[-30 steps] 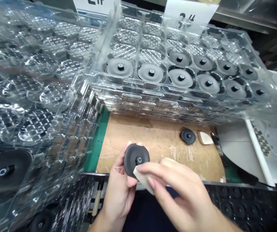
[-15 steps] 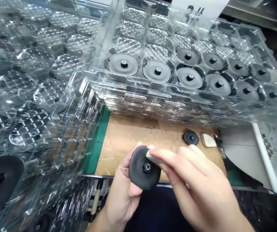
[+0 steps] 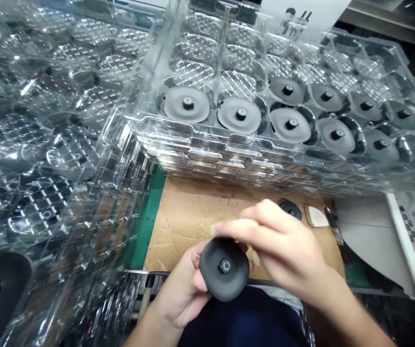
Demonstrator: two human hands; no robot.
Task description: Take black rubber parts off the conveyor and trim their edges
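My left hand (image 3: 183, 294) grips a black rubber-looking disc (image 3: 225, 286) from its left side and underneath. The disc faces up toward me, with a short stub and a metal-ringed hole in its centre. Across its far rim reaches my right hand (image 3: 283, 246), its fingers bent together and the fingertips at the edge. Whatever lies between those fingers is hidden. Beyond the right hand, another black disc (image 3: 291, 209) rests on the cardboard (image 3: 189, 207), partly covered by the hand. A whitish rounded pad (image 3: 316, 217) lies beside it.
A stack of clear plastic trays (image 3: 207, 140) stands behind the cardboard, with several grey-black discs (image 3: 187, 103) in the top tray's front pockets. More clear trays (image 3: 48, 144) fill the left side. A white-edged bin (image 3: 406, 246) is at the right.
My right fingers have moved from the disc's upper face to its far rim, and the pale piece seen at them earlier is hidden. The held disc has shifted slightly lower and right.
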